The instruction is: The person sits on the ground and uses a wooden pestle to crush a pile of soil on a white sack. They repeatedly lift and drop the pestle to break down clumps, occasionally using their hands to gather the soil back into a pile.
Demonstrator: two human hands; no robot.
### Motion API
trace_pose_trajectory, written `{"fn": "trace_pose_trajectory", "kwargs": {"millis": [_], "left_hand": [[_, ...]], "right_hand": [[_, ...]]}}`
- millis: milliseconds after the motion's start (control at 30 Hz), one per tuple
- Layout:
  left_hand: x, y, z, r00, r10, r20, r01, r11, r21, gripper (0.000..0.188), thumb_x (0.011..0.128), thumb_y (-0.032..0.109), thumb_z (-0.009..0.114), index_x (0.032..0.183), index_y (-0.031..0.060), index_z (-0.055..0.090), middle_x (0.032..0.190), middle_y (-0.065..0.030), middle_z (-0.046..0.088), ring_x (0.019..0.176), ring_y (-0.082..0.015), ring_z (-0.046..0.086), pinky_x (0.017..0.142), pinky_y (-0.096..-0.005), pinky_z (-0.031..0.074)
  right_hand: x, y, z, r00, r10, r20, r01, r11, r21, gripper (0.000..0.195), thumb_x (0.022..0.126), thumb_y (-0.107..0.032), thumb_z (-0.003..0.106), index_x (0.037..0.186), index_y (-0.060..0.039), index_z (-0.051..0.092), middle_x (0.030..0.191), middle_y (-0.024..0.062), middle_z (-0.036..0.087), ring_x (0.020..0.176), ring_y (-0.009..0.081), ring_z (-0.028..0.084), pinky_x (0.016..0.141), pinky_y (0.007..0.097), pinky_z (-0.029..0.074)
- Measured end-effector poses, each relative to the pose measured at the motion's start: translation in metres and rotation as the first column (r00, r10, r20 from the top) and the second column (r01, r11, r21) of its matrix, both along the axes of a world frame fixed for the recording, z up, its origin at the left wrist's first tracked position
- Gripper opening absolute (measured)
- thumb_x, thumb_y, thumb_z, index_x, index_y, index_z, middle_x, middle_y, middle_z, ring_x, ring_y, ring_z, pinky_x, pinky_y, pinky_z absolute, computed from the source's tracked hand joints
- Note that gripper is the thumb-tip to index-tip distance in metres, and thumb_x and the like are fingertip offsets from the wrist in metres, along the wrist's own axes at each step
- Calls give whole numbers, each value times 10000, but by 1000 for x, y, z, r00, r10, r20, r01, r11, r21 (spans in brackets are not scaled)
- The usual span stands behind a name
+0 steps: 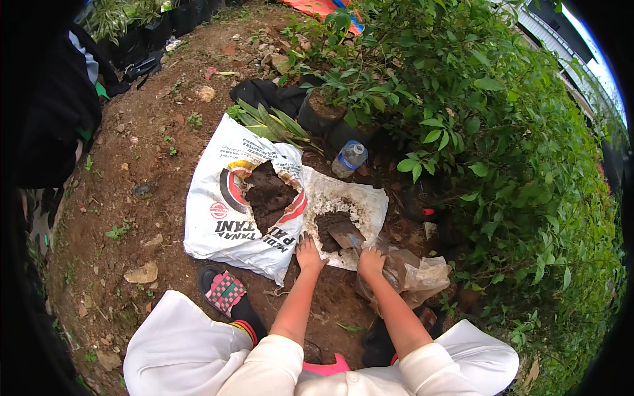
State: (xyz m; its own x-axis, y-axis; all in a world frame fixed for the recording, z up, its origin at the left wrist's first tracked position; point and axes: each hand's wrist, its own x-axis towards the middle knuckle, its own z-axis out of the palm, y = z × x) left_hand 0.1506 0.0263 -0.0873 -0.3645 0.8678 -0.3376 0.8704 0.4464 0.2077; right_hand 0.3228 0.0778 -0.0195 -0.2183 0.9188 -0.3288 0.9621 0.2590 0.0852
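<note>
My left hand lies with fingers apart on the left edge of a small, soiled white sack. My right hand is at the sack's lower right edge, its fingers bent; whether they grip the sack or a tool handle is not clear. Dark soil shows through the torn opening, with a flat metal trowel blade resting in it. Left of this lies a larger white printed sack, torn open over dark moist soil. A crumpled clear plastic bag lies beside my right hand.
An open plastic bottle stands behind the small sack. Cut long leaves and a black plant bag lie beyond. Dense leafy shrubs crowd the right side. Stones dot the dirt slope. Another person in dark clothing is at far left.
</note>
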Motion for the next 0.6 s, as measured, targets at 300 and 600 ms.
{"fn": "trace_pose_trajectory", "kwargs": {"millis": [300, 600], "left_hand": [[-3, -9, -10, 1000, 27, 4, -27, 1000, -6, 1158, 544, 568, 776, 1411, 36, 222, 1504, -97, 169, 1354, -249, 234, 1098, -398, 217], [0, -4, -9, 997, 55, 50, -57, 998, 40, 1165, 525, 503, 814, 1411, 50, 209, 1500, -95, 179, 1366, -250, 217, 1101, -396, 221]], "right_hand": [[7, 22, 83, 990, 128, -66, -139, 967, -214, 309, 837, -245, 575, 1015, 5, 540, 851, 204, 651, 777, 373, 639, 710, 456, 505], [18, -21, 66, 989, 105, -108, -129, 961, -244, 331, 845, -258, 559, 1042, 6, 532, 820, 219, 643, 779, 376, 636, 694, 469, 505]]}}
